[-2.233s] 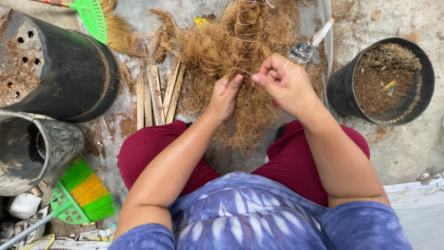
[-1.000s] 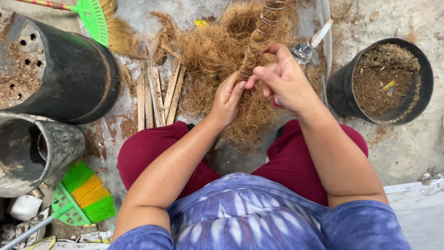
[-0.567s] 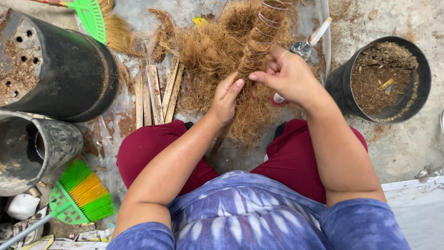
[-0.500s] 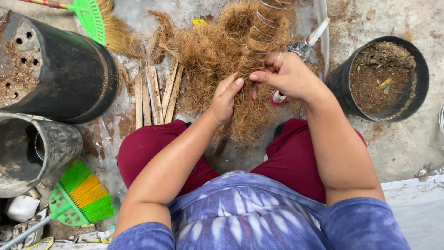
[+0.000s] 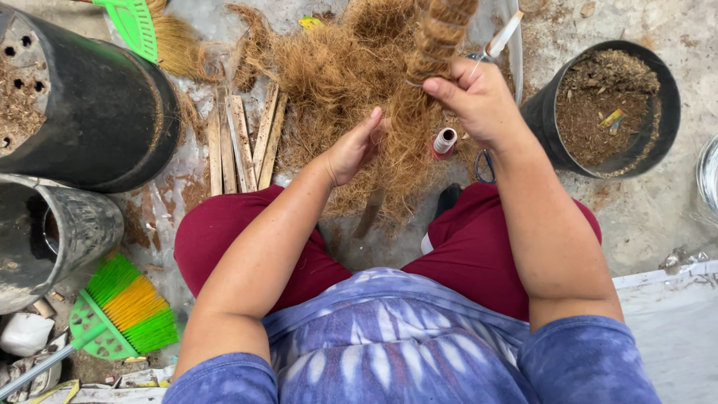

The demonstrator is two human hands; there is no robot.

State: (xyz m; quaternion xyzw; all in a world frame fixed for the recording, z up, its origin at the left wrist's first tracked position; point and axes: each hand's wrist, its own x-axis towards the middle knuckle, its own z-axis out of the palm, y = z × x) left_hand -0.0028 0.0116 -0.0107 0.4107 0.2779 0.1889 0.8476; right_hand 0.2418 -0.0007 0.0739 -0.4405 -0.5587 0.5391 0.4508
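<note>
Coconut-fibre pole (image 5: 441,34) stands tilted in front of your knees, rising out of the top of the picture from the loose fibre heap (image 5: 336,82) on the ground. Your right hand (image 5: 479,97) is clamped around the pole where the tight winding gives way to loose strands. Your left hand (image 5: 355,146) is flat and open, fingers together, pressing the hanging fibre tuft (image 5: 396,161) just below and to the left of that grip.

By the look of it, you are in the binding step: fibre is being pressed onto the pole and wound fast. The next move seems to call for a steady right-hand grip while your left smooths the strands snug against the core, so the wrap stays tight.

A small thread spool (image 5: 444,141), pale with a reddish base, stands just right of the pole's foot, below your right hand. Right of the pole sits a black pot of soil (image 5: 609,108) with a small coloured scrap on top. Left of the pole lie wooden slats (image 5: 243,138), then a large black pot on its side (image 5: 82,105). A green and orange hand brush (image 5: 123,307) lies well to the lower left. No readable label shows anywhere.
</note>
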